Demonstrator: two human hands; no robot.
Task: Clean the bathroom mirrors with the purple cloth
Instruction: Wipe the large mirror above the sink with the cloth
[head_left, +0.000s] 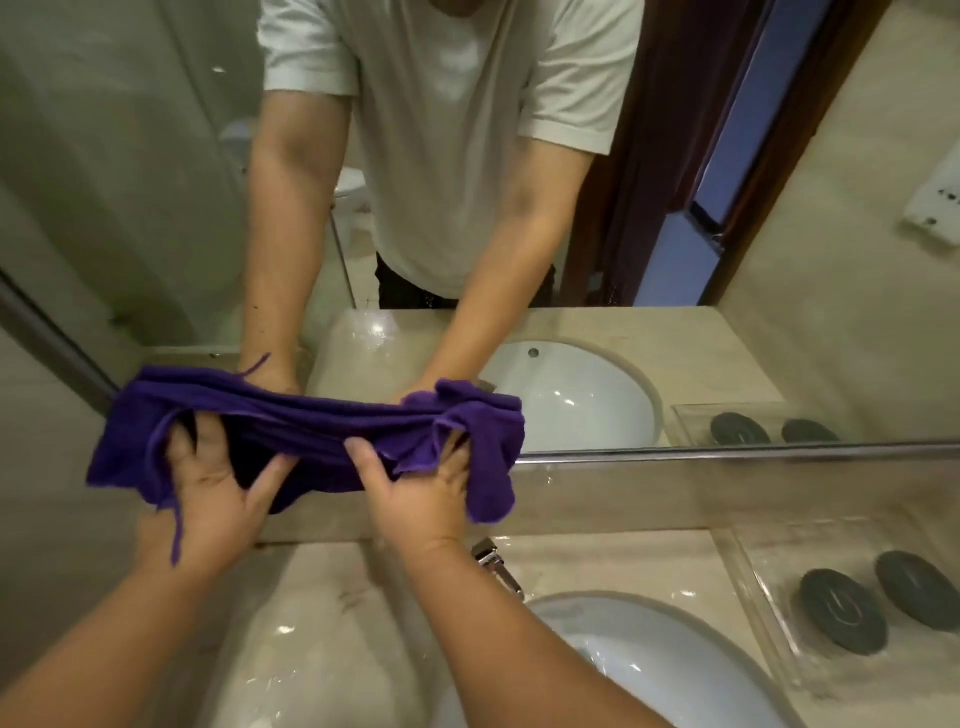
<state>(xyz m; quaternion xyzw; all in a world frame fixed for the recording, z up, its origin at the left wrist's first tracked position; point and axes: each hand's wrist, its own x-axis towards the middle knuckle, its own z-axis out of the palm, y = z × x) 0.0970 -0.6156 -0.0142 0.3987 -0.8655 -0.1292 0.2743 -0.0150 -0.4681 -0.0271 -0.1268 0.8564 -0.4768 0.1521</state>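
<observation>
Purple cloth (311, 423) is bunched up between our two hands. Our left hand (213, 483) and our right hand (415, 488) both grip it, fingers tucked into the folds, thumbs out. We hold it low on the mirror (156, 182), by the bottom edge, and it seems to touch the glass. Bunched like this, only a thin bit rubs the glass, so we think it could leave streaks or miss spots. The counter (322, 649) below looks shiny, maybe wet, so a hanging corner might soak up water and smear. The tap (496, 566) sits just under our right wrist; we could bump it. Our fingertips hide in the cloth. The mirror's top is cut off. We cannot tell what the dark round things (841, 613) in the clear tray (753, 587) are.
</observation>
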